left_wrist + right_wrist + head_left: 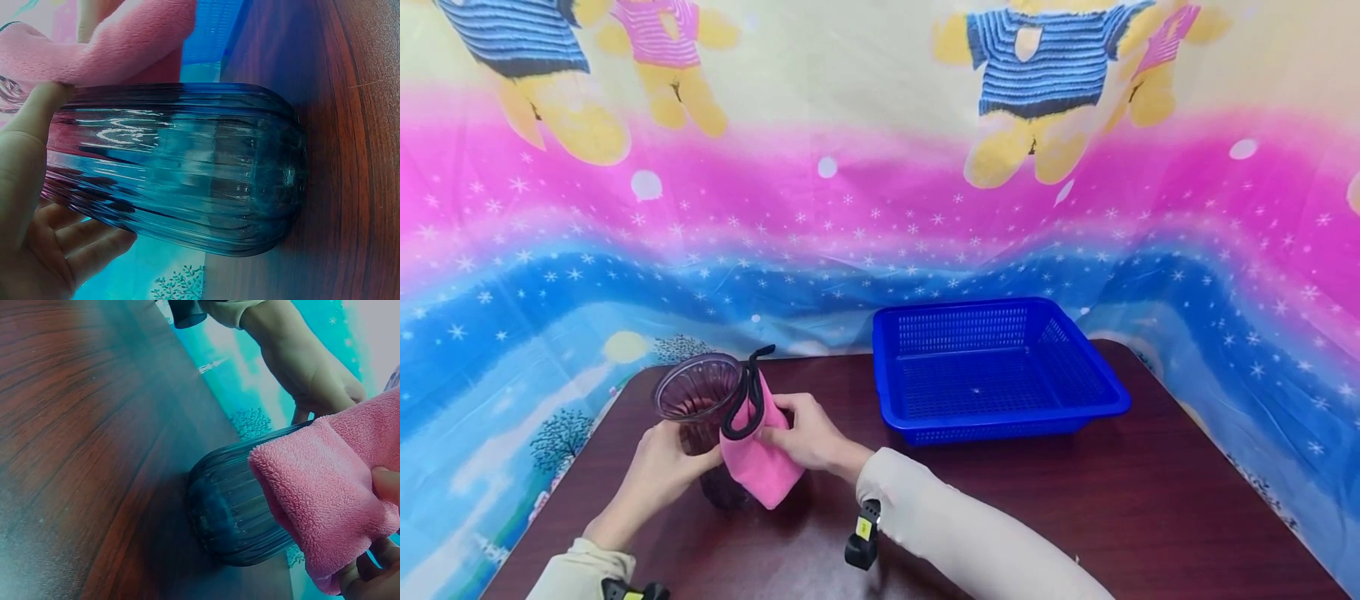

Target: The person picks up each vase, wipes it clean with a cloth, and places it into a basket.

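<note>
A ribbed, tinted glass vase stands upright on the dark wooden table. My left hand grips its side, thumb and fingers curled round it. My right hand presses a folded pink cloth with a black trim loop against the vase's right side, fingers pinching the cloth.
A blue plastic mesh basket sits on the table to the right of the vase, with nothing in it. A colourful printed sheet hangs behind and around the table. Wrist cameras are strapped on both sleeves.
</note>
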The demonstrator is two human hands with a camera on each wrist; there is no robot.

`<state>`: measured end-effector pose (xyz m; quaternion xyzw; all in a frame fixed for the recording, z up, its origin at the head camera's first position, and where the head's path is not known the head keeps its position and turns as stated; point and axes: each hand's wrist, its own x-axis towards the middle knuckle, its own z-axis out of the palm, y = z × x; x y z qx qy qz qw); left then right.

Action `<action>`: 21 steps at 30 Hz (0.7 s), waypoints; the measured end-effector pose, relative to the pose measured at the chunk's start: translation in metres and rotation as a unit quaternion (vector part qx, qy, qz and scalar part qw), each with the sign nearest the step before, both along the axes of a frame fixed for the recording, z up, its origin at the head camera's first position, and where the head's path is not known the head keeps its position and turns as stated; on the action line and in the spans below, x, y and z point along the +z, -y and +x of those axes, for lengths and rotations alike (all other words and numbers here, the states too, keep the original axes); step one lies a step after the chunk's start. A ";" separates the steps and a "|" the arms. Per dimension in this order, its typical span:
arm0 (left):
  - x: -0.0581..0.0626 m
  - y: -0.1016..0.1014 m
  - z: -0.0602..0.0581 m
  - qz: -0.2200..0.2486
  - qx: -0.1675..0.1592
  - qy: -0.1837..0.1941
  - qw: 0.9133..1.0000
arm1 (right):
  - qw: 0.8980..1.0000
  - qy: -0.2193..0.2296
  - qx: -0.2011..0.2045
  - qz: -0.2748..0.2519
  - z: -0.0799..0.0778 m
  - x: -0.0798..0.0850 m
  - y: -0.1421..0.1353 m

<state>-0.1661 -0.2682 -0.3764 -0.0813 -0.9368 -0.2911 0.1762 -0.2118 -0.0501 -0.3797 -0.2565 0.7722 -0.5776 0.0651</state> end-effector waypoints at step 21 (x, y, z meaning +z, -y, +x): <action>0.001 0.000 0.000 -0.004 0.003 0.004 1.000 | 0.999 -0.024 0.003 0.028 0.002 0.011 0.000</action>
